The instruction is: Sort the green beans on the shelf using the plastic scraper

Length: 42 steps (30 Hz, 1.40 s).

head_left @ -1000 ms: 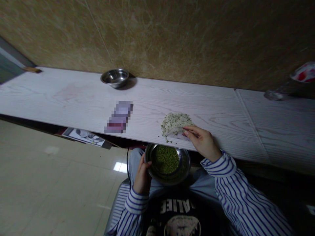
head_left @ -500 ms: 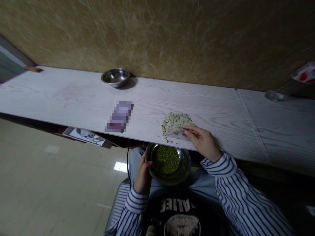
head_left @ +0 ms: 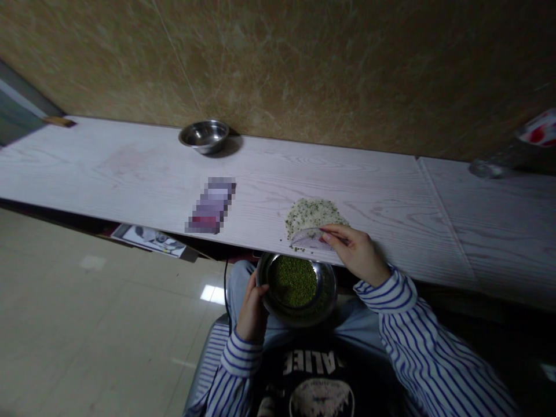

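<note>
My left hand [head_left: 253, 310] grips the rim of a steel bowl [head_left: 326, 298] at its left side. Green beans [head_left: 297, 281], which look like mung beans, lie inside the bowl, held over my lap just below the table edge. My right hand [head_left: 358, 252] pinches a thin, clear curved plastic piece [head_left: 306, 236] between thumb and fingers. That piece rests at the near side of a pile of white grains mixed with green beans [head_left: 315, 213], rice by its look. Several loose green beans lie between the pile and the table edge.
A second steel bowl [head_left: 204, 138] stands by the wall on the white table [head_left: 373, 179]. A blurred-out flat object [head_left: 211, 205] lies left of the pile. At the far right a clear plastic bottle [head_left: 495, 165] with a red and white label lies against the wall.
My right hand and the clear plastic piece have shifted slightly left and toward the table edge. My left hand and the bowl stay in place.
</note>
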Available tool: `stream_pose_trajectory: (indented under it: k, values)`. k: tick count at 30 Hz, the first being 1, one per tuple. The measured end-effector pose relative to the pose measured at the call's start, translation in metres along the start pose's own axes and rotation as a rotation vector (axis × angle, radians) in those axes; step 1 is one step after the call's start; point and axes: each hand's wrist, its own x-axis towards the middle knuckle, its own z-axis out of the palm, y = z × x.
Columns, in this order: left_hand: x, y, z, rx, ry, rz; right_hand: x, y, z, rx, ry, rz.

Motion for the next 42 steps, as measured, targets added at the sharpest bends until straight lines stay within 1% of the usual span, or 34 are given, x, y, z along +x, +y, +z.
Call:
stream_pose_trajectory:
  k: [5, 13, 18, 25, 27, 29, 32, 35, 40, 42]
  values:
    - [0.001, 0.0, -0.003, -0.009, -0.021, 0.019, 0.002, -0.001, 0.003, 0.009, 0.018, -0.018]
    - [-0.001, 0.002, -0.002, 0.036, 0.002, 0.03, -0.001, -0.005, 0.002, 0.009, -0.013, -0.041]
    - [-0.002, 0.002, -0.002, 0.032, 0.013, 0.018, -0.004, -0.009, 0.003, -0.006, -0.022, -0.03]
    - [-0.001, 0.002, 0.0, 0.016, 0.021, 0.05, -0.014, -0.018, 0.002, 0.052, -0.086, -0.021]
    - [-0.001, 0.002, 0.0, 0.007, 0.015, 0.047, -0.016, -0.016, 0.0, 0.051, -0.054, -0.004]
    - [-0.002, 0.002, -0.002, 0.016, 0.007, 0.055, -0.017, -0.012, -0.002, 0.034, 0.01, 0.003]
    - [-0.001, 0.002, -0.003, 0.031, -0.014, 0.071, -0.016, -0.007, 0.001, -0.003, 0.065, -0.004]
    - [-0.001, 0.002, -0.005, 0.027, -0.022, 0.061, -0.015, -0.008, 0.007, -0.016, 0.051, -0.017]
    - [0.0, 0.005, -0.008, 0.009, 0.002, 0.067, -0.019, -0.015, 0.011, -0.023, -0.027, -0.032]
    - [0.001, 0.007, -0.01, 0.015, 0.003, 0.068, -0.022, -0.015, 0.01, -0.003, -0.003, -0.016]
